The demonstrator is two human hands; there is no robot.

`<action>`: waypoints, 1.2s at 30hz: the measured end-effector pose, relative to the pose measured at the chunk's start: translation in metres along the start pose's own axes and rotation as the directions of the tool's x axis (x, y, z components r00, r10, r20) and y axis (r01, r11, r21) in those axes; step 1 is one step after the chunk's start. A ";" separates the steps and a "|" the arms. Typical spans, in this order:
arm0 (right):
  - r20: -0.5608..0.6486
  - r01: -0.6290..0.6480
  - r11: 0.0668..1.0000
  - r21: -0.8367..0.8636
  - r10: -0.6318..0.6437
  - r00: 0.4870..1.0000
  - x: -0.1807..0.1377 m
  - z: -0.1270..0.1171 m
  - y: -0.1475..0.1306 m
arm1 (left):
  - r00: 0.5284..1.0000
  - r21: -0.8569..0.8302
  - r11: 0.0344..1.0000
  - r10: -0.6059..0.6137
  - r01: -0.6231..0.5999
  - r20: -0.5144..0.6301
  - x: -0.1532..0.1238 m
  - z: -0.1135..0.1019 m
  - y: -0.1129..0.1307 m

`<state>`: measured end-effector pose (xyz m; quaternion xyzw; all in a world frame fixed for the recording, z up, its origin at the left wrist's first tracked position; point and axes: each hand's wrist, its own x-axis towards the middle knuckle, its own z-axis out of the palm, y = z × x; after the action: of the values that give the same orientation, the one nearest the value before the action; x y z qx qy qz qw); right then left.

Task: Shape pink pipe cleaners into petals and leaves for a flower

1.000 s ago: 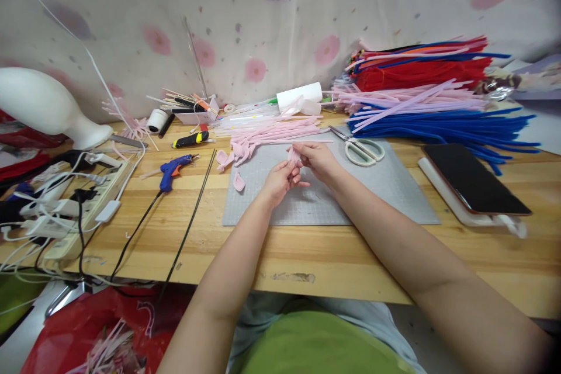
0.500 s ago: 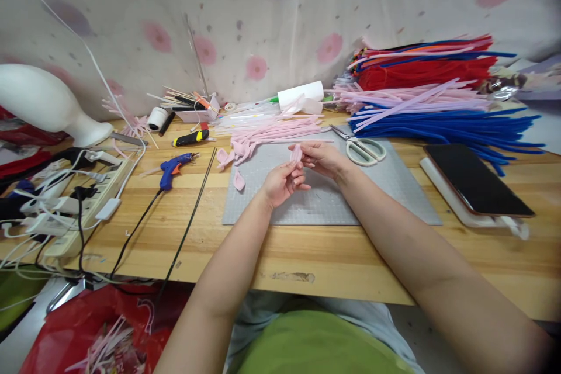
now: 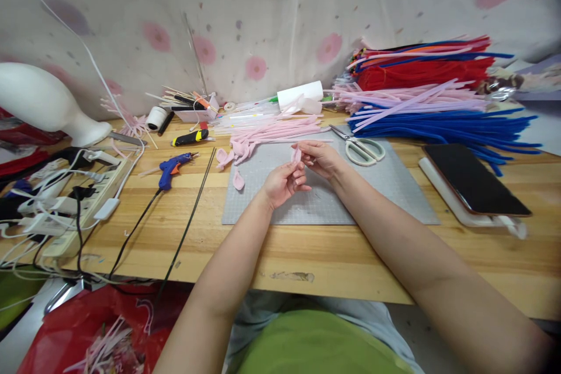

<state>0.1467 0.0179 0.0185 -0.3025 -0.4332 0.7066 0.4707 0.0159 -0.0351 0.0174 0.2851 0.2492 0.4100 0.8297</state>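
Over the grey cutting mat (image 3: 385, 193), my left hand (image 3: 283, 183) and my right hand (image 3: 322, 159) meet around a small pink pipe-cleaner loop (image 3: 297, 155). Both pinch it with closed fingers, the left from below, the right from the side. Several finished pink loops (image 3: 236, 155) lie on the mat's left edge, one (image 3: 238, 180) a little apart. A bundle of pink pipe cleaners (image 3: 280, 127) lies just behind the mat. White-handled scissors (image 3: 362, 149) rest at the mat's far right corner.
Stacks of red, pink and blue pipe cleaners (image 3: 438, 99) fill the back right. A dark phone (image 3: 475, 178) lies on a white tray at right. A blue glue gun (image 3: 173, 165), a power strip (image 3: 79, 198) with cables, a white mannequin head (image 3: 48, 105) and a black wire (image 3: 193, 216) occupy the left.
Both hands have shifted slightly while working the pink loop between their fingers; nothing else on the table has moved.
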 end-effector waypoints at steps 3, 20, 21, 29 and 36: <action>-0.008 -0.014 0.999 0.039 0.014 1.000 0.000 0.002 -0.001 | 1.000 0.030 0.999 0.018 -0.018 -0.003 0.001 -0.002 -0.001; 0.147 -0.173 0.980 0.094 0.158 0.976 0.000 -0.007 0.004 | 0.991 0.227 0.970 0.106 -0.084 -0.087 0.000 0.009 -0.005; 0.153 -0.170 0.981 0.094 0.154 0.976 0.000 -0.007 0.004 | 0.990 0.232 0.969 0.110 -0.087 -0.088 0.000 0.010 -0.005; 0.091 -0.091 0.993 0.078 0.084 0.992 0.001 -0.004 0.000 | 0.985 0.258 0.959 0.143 -0.114 -0.095 0.001 0.007 -0.007; 0.031 -0.002 0.999 0.038 0.001 1.000 0.001 -0.002 0.000 | 0.973 0.291 0.947 0.184 -0.137 -0.141 0.004 0.005 -0.008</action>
<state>0.1482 0.0201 0.0179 -0.2829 -0.4269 0.7195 0.4691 0.0251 -0.0374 0.0146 0.3834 0.3487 0.4595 0.7213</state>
